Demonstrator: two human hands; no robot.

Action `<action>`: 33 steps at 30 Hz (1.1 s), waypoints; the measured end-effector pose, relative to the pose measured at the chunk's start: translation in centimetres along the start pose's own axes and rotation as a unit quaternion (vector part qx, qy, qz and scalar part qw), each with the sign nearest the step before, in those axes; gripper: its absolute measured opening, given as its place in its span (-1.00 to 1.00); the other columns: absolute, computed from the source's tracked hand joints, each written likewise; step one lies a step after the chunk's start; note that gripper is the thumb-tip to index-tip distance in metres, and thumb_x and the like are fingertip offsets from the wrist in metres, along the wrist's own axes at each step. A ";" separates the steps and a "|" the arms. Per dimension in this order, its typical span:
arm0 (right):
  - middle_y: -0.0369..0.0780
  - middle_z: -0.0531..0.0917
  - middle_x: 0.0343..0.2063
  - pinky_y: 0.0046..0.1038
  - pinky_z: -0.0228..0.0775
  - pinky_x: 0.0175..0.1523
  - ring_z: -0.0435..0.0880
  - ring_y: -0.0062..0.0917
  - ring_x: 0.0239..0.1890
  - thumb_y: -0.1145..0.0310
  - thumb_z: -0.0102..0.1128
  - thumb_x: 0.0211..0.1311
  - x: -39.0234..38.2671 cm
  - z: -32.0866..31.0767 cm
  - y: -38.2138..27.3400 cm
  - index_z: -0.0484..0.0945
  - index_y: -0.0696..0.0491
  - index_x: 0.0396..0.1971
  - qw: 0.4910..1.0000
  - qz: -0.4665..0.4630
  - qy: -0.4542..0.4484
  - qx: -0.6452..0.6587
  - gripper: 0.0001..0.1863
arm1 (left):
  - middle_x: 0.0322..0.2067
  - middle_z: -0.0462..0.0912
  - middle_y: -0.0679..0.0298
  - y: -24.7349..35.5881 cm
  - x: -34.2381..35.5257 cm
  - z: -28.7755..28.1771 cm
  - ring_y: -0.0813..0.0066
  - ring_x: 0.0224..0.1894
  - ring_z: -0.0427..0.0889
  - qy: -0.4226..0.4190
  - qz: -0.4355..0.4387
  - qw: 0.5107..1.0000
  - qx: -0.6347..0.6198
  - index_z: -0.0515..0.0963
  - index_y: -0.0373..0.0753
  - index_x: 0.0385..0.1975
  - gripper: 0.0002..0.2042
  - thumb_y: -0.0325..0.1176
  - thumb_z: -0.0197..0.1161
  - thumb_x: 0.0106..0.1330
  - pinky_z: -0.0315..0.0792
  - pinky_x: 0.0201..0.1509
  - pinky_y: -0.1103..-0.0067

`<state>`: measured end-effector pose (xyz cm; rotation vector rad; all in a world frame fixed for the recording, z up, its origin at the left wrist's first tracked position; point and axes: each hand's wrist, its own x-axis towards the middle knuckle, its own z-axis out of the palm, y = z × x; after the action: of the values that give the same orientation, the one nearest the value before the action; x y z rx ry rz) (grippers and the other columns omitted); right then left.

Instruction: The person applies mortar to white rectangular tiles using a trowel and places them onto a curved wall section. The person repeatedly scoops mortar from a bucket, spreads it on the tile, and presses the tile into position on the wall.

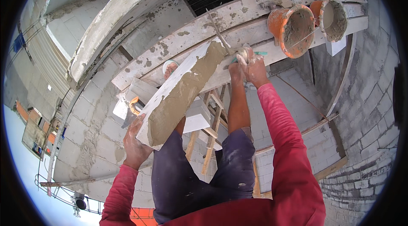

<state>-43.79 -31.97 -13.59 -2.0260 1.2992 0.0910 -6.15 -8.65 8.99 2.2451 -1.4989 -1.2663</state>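
Evidently mid-coating, seen from the head camera, a person in a red top works above speckled wooden planks (255, 8), a pale building block (171, 91) slanting in front of the knees. Grey-brown mortar (170, 117) covers most of one long face, its border ragged. The left hand (135, 143) has a firm grip on the block's near end; the right hand (254, 68), near the far end, curls its fingers, though whether its grip closes on a tool cannot be told. Two mortar-smeared orange buckets (291, 30) (333, 18) stand to the right; a handsaw (136, 105) with a yellow-orange handle lies to the left. Spreading appears nearly done; the next move likely calls for evening out the coat, with the block held steady and the wet face kept untouched.
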 end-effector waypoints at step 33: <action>-0.08 0.74 -0.04 -0.12 0.63 -0.06 0.78 -0.11 -0.11 -0.15 -0.01 0.47 4.7 -33.4 32.3 0.63 -0.11 0.05 0.851 0.335 -0.015 -0.404 -0.52 | 0.09 0.42 0.00 7.9 1.1 0.3 0.06 0.12 0.57 -0.039 -0.168 0.985 0.033 0.30 -0.37 0.26 -0.12 -0.37 0.65 -0.13 0.48 0.22 0.28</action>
<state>-78.07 -63.16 -7.86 -2.0452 2.1342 1.1605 -11.60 -13.26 12.53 2.6024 -1.2376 -1.4259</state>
